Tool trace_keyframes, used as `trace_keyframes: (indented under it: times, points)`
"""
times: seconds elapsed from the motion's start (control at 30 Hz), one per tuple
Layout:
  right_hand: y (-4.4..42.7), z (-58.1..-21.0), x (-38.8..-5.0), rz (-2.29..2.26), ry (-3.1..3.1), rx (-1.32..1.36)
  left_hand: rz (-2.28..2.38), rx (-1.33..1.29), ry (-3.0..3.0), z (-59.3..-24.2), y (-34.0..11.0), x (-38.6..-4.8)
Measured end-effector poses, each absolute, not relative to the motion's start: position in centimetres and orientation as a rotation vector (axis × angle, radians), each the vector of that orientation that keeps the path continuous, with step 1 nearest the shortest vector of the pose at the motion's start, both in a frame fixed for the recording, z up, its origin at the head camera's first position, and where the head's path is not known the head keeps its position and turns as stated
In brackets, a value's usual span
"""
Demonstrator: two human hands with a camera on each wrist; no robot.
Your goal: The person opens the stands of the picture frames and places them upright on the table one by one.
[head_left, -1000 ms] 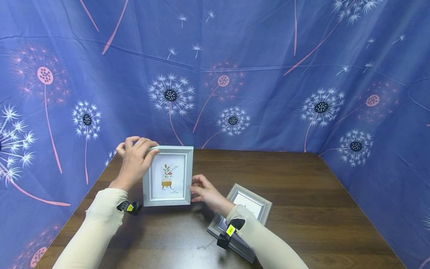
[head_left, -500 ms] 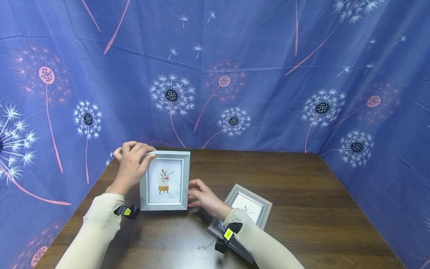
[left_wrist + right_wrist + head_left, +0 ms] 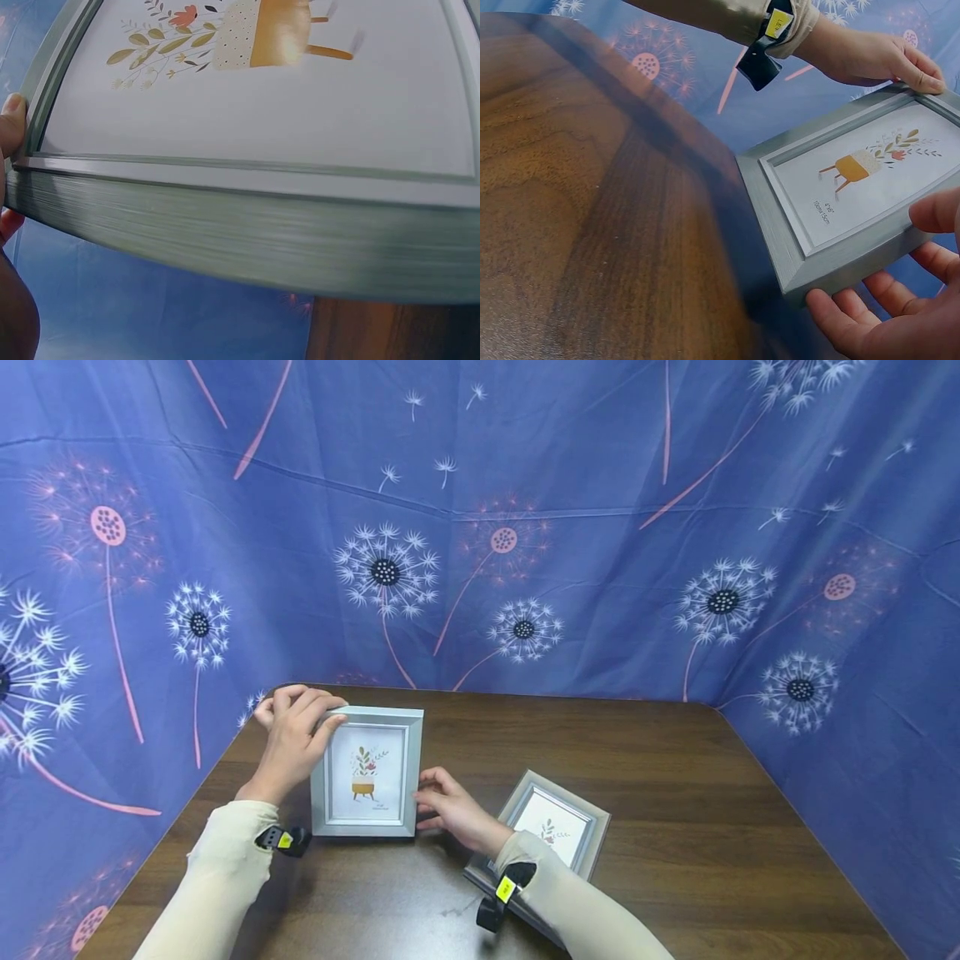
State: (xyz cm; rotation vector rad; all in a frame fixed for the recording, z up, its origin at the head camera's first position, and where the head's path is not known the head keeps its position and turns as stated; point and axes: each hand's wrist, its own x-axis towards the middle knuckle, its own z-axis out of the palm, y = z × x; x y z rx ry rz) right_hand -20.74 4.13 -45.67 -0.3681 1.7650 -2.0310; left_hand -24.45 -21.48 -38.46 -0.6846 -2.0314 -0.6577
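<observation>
A pale grey-green picture frame (image 3: 367, 717) stands nearly upright at the left of the table, its front showing a print of a potted plant. My left hand (image 3: 294, 739) grips its top left corner, thumb on the front and fingers behind. At the lower right edge, my right hand (image 3: 459, 810) holds it; in the right wrist view the thumb (image 3: 936, 211) lies at the front edge and the fingers reach under the back. Whether the bottom edge touches the table cannot be told. The left wrist view shows the side of the frame (image 3: 247, 232) close up.
A second, beige-grey picture frame (image 3: 598, 839) lies face up and slanted on the brown wooden table (image 3: 697, 860), partly hidden beneath my right forearm. A blue dandelion-print cloth (image 3: 600, 552) hangs behind the table and along both sides.
The picture frame has come down and slightly nearer to me, with both hands moving along on it. The lying frame stays where it was.
</observation>
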Motion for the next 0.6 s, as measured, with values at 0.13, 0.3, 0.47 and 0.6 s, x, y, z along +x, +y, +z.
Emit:
trace_keyframes:
  times: [0.13,0.3,0.47,0.6]
  points:
    - [4.0,-46.0,-20.6,-2.034,1.758,-0.370,-0.662,-0.686,-2.031,-38.9,-21.6,-24.4]
    - [3.9,-46.3,-20.6,-2.028,1.748,-0.372,-0.664,-0.695,-2.028,-39.3,-21.7,-24.3]
    - [4.0,-46.5,-20.6,-2.021,1.740,-0.380,-0.670,-0.694,-2.026,-39.6,-21.7,-24.1]
    - [4.0,-46.8,-20.7,-2.021,1.743,-0.377,-0.662,-0.698,-2.034,-39.8,-21.8,-24.0]
